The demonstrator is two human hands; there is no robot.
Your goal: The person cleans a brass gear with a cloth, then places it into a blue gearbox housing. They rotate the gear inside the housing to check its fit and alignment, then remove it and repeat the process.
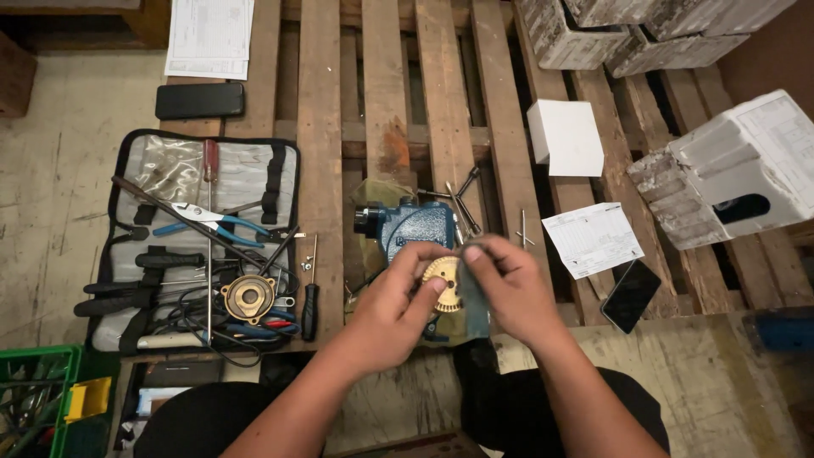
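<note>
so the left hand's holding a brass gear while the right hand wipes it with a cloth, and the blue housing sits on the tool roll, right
Not quite. In the head view the blue housing sits on the wooden pallet, right of the tool roll. The rest holds: left hand holds the brass gear, right hand the cloth.

To my left an open tool roll [254,170] lies on the wooden pallet [322,102], with blue-handled pliers [208,219], a red-handled screwdriver [209,159] and a round brass cover [248,297] on it. Just right of the roll I see a black screwdriver [310,309]. Far left there are a black phone [199,100] and a printed sheet [210,36]. To my right lie a small white box [566,137], a paper form [593,239] and a second dark phone [631,295]. Grey cartons [738,165] stand far right. A green crate [42,399] is near left on the floor.
</note>
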